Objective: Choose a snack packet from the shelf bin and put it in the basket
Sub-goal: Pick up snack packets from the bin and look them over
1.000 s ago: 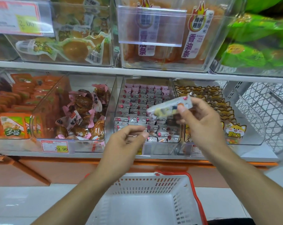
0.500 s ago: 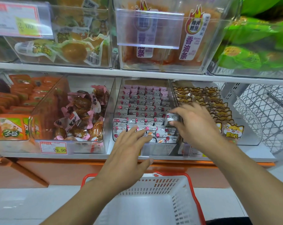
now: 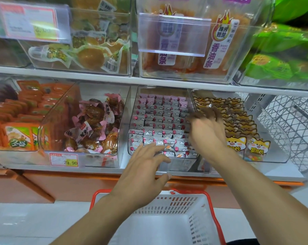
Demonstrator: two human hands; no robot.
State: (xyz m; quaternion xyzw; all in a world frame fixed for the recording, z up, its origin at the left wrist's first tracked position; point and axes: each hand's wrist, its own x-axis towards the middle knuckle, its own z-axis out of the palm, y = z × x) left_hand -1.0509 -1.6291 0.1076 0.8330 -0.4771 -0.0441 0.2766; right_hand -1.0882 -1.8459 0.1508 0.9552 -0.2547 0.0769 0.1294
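Note:
A clear shelf bin on the lower shelf holds rows of small silver and pink snack packets. My left hand has straight, spread fingers, and their tips lie on the packets at the bin's front edge. My right hand reaches into the right side of the same bin. Its fingertips are blurred and in shadow near the divider, so I cannot make out any grip. The white basket with a red rim stands on the floor below my forearms, with nothing visible inside.
Right of the bin is a bin of cat-print packets. Left of it are brown wrapped snacks and orange packs. An upper shelf with more clear bins overhangs. A wire rack stands at the right.
One second ago my right hand held a packet up above the bin. It has since dropped into the bin and pushed further back. My left hand moved forward onto the front packets.

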